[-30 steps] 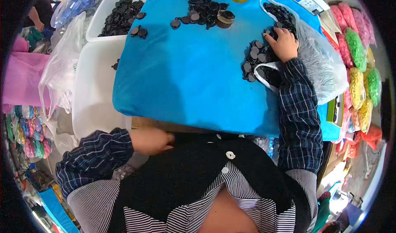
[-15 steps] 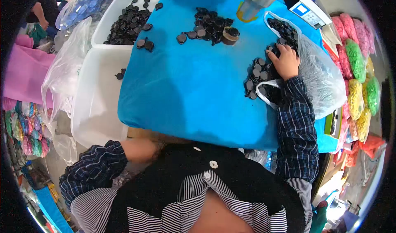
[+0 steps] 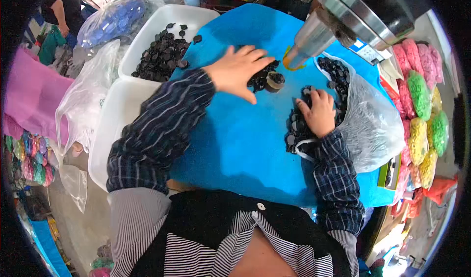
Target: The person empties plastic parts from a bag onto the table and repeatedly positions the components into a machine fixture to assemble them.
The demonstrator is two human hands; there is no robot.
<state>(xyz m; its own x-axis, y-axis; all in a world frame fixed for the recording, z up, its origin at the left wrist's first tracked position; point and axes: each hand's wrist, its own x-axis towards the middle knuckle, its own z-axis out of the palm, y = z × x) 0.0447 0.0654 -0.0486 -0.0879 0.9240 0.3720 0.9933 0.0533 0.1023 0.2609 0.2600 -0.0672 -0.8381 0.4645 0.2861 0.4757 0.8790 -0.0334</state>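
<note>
My left hand lies with fingers spread over a pile of small black round pieces on the blue table cover, hiding much of it. Just right of its fingertips stands a short round post with a black piece on top. My right hand rests palm down, fingers apart, on another heap of black pieces. That heap spreads out from the mouth of a clear plastic bag, where more of the same pieces show. Whether a piece is under the right fingers is hidden.
A metal machine head with a yellowish ring at its tip hangs over the far right side. White bins stand on the left; the far bin holds many black pieces. Bags of coloured pieces are stacked at right.
My left hand has come up from below the table's near edge onto the middle pile. My right hand has shifted from the bag's mouth onto the loose heap. The view has tilted.
</note>
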